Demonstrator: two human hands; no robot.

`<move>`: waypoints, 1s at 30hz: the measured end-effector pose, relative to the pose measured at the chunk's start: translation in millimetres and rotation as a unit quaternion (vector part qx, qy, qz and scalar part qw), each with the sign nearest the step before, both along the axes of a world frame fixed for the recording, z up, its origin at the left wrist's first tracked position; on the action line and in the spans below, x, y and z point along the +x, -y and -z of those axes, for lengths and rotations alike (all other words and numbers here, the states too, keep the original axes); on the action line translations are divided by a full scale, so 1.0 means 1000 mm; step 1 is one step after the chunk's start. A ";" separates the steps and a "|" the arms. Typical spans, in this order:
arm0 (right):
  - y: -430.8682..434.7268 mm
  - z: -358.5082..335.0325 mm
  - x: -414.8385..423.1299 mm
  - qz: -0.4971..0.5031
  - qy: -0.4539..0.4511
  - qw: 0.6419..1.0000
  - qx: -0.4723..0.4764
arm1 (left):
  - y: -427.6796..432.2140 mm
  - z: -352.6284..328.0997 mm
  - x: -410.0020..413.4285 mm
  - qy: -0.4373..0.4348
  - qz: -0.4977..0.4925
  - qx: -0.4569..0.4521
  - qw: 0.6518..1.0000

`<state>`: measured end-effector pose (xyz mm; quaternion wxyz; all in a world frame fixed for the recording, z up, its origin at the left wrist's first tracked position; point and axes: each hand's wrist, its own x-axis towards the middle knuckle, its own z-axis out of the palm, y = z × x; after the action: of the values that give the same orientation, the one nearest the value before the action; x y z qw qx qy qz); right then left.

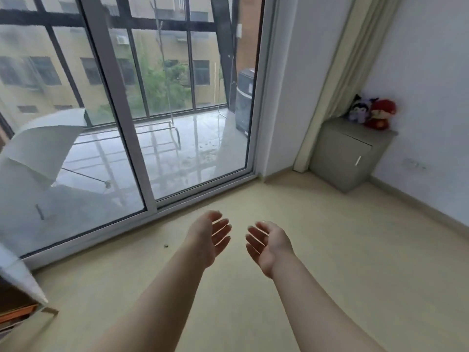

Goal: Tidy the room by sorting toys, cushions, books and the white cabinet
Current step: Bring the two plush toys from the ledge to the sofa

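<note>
now, hands: left hand and right hand are hovering open, empty
risk: jolting cabinet, 2 o'clock, could topple toys sitting atop

The pale floor bears a corner cabinet topped by two plush toys.

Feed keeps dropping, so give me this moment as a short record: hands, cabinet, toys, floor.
left hand: open, empty, held out over the floor
right hand: open, empty, palm facing the left hand
cabinet: right corner beside the curtain, door closed
cabinet top: red plush and purple plush side by side
floor: one small dark speck near the sliding door
</note>
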<state>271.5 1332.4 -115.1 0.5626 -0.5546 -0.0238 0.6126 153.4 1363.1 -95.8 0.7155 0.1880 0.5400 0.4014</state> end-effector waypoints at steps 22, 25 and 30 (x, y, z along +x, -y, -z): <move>-0.357 -0.018 0.431 0.182 -0.014 0.983 0.029 | -0.399 -0.017 0.448 -0.030 0.169 0.048 0.984; -0.392 -0.020 0.515 0.191 -0.013 0.981 0.020 | -0.434 -0.016 0.531 -0.031 0.175 0.029 0.984; -0.449 -0.030 0.650 0.214 -0.008 0.977 0.015 | -0.494 -0.027 0.662 -0.021 0.174 0.034 0.984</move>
<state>922.0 1781.3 -85.4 0.6890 -0.5333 0.0913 0.4822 815.9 1857.4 -68.5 0.7564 0.3120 0.4995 0.2847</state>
